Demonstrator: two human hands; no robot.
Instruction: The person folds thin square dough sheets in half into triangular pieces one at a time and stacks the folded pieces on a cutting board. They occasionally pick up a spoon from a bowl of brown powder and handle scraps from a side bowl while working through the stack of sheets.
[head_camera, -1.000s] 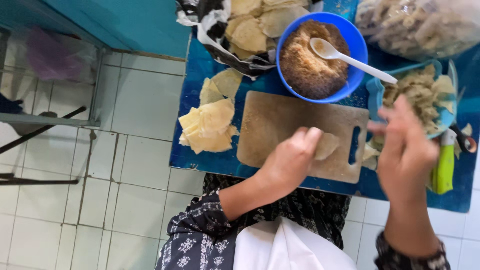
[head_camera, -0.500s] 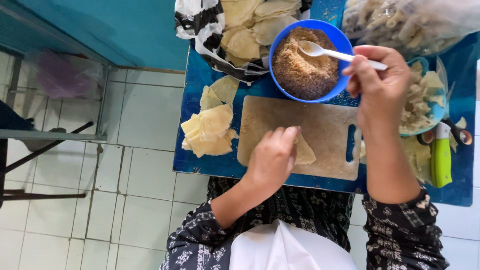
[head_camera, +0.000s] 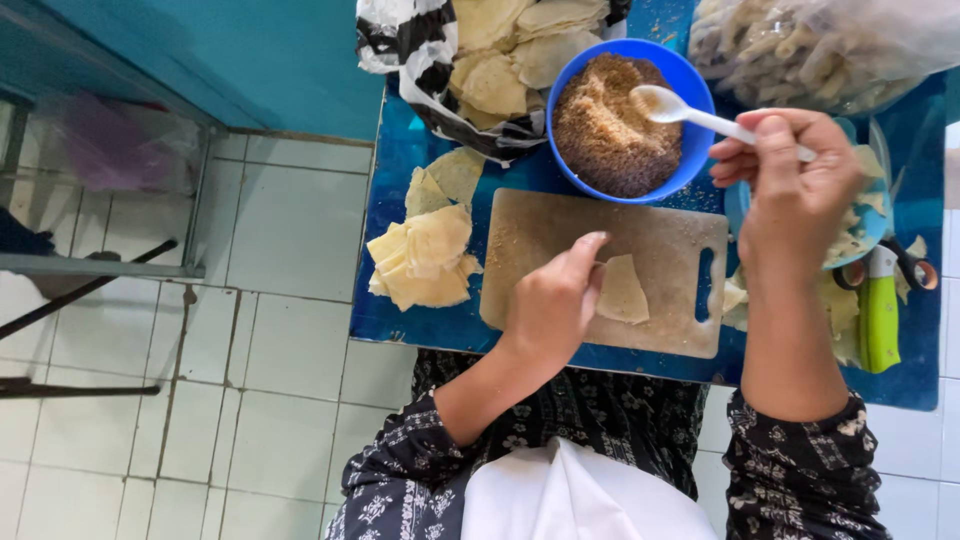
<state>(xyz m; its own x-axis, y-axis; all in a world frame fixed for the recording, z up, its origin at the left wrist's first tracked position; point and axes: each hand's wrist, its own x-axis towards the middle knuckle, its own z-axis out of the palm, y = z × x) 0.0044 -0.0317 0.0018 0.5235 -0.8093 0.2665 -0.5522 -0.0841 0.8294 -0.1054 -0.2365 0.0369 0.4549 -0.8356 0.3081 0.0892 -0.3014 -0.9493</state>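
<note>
My left hand (head_camera: 555, 300) rests on a brown cutting board (head_camera: 560, 235) and pins the edge of a pale triangular wrapper sheet (head_camera: 624, 291) with its fingers. My right hand (head_camera: 795, 190) grips the handle of a white plastic spoon (head_camera: 665, 103). The spoon's bowl hangs over a blue bowl (head_camera: 690, 75) filled with brown crumbly filling (head_camera: 605, 130).
A stack of pale wrapper sheets (head_camera: 425, 258) lies left of the board on the blue table (head_camera: 400, 160). A black-and-white bag of more sheets (head_camera: 500, 60) sits behind. A clear bag of rolled pieces (head_camera: 820, 45), a green-handled tool (head_camera: 880, 320) and scissors (head_camera: 915, 265) lie right.
My right hand moved from the right side up to the spoon and took hold of its handle. My left hand stayed on the wrapper sheet on the board.
</note>
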